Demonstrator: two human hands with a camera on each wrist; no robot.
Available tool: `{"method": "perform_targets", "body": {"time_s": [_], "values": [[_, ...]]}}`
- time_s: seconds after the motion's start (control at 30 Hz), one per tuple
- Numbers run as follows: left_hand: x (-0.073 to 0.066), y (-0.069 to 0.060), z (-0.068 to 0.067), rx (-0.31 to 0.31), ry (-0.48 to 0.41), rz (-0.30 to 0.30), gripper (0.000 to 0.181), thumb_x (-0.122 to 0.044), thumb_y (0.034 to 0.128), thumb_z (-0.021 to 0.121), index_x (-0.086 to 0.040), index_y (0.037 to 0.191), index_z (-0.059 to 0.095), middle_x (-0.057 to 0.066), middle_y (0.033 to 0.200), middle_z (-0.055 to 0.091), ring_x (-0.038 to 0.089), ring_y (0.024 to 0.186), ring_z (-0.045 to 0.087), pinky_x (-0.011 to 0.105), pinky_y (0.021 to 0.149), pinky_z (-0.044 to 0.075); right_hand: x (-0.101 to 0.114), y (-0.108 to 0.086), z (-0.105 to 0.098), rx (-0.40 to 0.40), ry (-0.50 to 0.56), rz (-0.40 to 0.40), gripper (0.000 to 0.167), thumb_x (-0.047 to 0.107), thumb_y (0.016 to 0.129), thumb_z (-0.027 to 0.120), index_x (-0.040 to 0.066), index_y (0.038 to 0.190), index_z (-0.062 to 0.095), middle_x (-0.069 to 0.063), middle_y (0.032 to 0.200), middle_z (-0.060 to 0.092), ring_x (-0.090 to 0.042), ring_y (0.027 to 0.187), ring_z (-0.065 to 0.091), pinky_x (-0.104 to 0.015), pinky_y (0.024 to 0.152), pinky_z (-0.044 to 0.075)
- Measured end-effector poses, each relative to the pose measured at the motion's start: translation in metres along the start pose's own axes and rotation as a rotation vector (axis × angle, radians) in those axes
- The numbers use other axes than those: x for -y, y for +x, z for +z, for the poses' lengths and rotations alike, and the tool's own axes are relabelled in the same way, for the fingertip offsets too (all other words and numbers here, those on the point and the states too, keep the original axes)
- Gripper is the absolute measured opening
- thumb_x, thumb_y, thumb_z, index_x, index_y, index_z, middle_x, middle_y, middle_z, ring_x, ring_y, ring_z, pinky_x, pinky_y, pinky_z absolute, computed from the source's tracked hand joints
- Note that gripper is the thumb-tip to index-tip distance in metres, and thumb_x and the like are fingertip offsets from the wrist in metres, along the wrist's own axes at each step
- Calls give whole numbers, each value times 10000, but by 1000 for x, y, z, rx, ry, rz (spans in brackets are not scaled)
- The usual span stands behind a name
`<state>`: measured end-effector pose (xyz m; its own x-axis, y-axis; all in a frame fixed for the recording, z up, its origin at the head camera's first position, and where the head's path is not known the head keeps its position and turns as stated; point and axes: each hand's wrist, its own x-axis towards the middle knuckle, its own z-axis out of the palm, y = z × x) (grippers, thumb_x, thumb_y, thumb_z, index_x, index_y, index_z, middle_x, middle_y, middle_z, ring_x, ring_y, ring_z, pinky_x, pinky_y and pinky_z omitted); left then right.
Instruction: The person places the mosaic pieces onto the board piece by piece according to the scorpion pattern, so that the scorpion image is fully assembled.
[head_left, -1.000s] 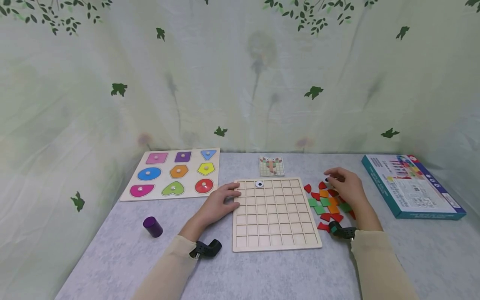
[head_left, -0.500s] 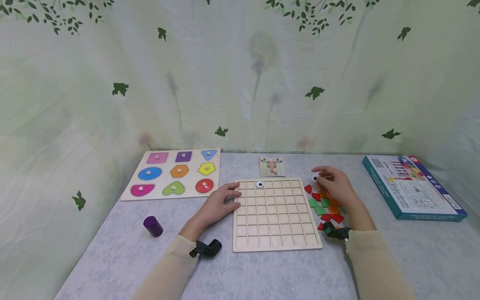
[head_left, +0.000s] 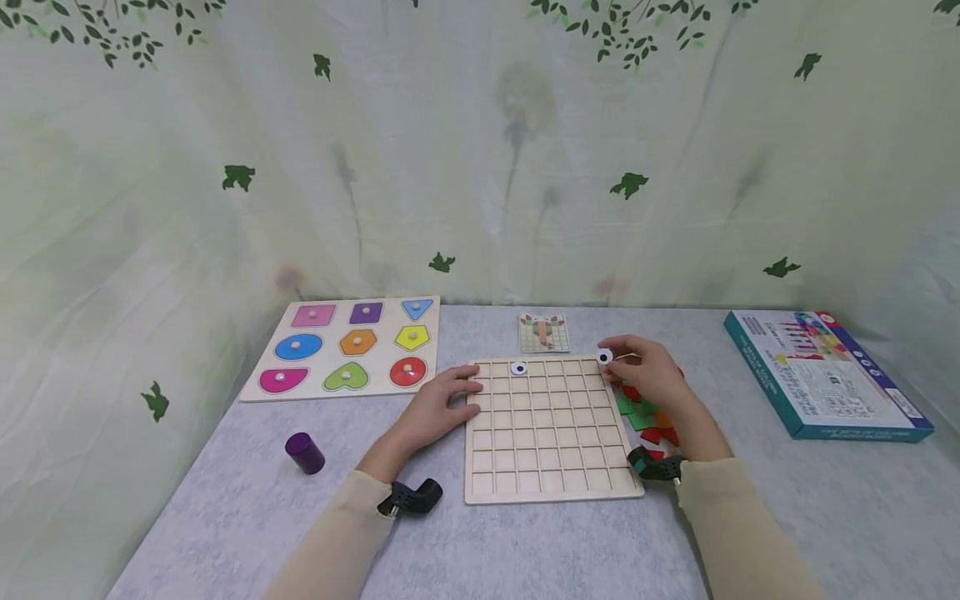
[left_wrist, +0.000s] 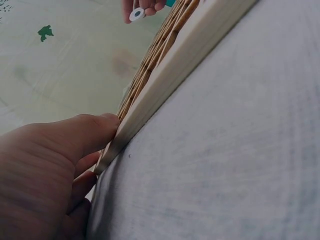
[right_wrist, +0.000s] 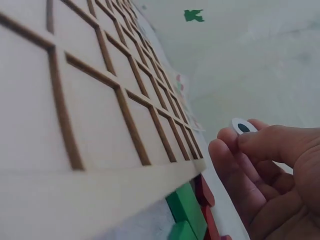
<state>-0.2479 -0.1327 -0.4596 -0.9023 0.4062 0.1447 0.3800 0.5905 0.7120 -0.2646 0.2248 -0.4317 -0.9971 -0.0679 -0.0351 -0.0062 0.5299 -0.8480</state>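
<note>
My left hand (head_left: 435,410) rests at the left edge of a wooden grid board (head_left: 551,433), its fingers and thumb (left_wrist: 97,131) touching the rim. My right hand (head_left: 647,373) is by the board's far right corner. Between thumb and fingers it pinches a white round eye piece with a black dot (right_wrist: 243,126), held above the board's surface. A matching eye piece (head_left: 518,367) lies in the far row of the board, left of the middle. Under and beside my right hand lie red, green (head_left: 641,414) and orange pieces, partly hidden by it.
A small pattern card (head_left: 544,333) lies behind the board. Far left is a shape puzzle board (head_left: 378,364) with knobbed pieces. A purple cylinder (head_left: 305,453) stands tilted-looking at the left. A flat teal-edged box (head_left: 828,375) lies at the right.
My right hand has moved left with the eye piece, from over the loose coloured pieces to the board's far right corner. My left hand has stayed in place.
</note>
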Motion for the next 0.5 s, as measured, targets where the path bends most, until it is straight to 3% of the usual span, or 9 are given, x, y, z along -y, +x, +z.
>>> {"method": "perform_targets", "body": {"time_s": [0.17, 0.27, 0.4, 0.5], "values": [[0, 0, 0, 1, 5, -1, 350, -166, 904, 731, -67, 1238, 694, 47, 1513, 510, 274, 1465, 407, 458, 1185, 353, 5, 1, 6, 31, -42, -55, 358, 149, 959, 665, 76, 1307, 618, -173, 1117, 648, -213, 825, 639, -256, 689, 545], [0, 0, -1, 0, 9, 1, 352, -167, 904, 732, -67, 1239, 694, 49, 1512, 511, 278, 1465, 407, 463, 1185, 352, 7, 1, 11, 49, -49, -69, 338, 167, 952, 679, 94, 1278, 627, -157, 1105, 652, -230, 870, 621, -289, 670, 540], [1, 0, -1, 4, 12, 0, 352, -171, 905, 733, -73, 1240, 693, 41, 1512, 512, 272, 1469, 403, 456, 1188, 349, 9, 3, 18, 49, -91, -80, 305, 192, 936, 703, 129, 1228, 642, -112, 1129, 653, -242, 996, 599, -310, 775, 534], [1, 0, 0, 9, 15, 1, 352, -174, 906, 731, -74, 1242, 692, 39, 1512, 512, 271, 1469, 402, 455, 1186, 352, 11, 5, 23, 50, -135, -105, 300, 200, 923, 718, 119, 1204, 651, -100, 1097, 656, -241, 990, 596, -316, 834, 513]]}}
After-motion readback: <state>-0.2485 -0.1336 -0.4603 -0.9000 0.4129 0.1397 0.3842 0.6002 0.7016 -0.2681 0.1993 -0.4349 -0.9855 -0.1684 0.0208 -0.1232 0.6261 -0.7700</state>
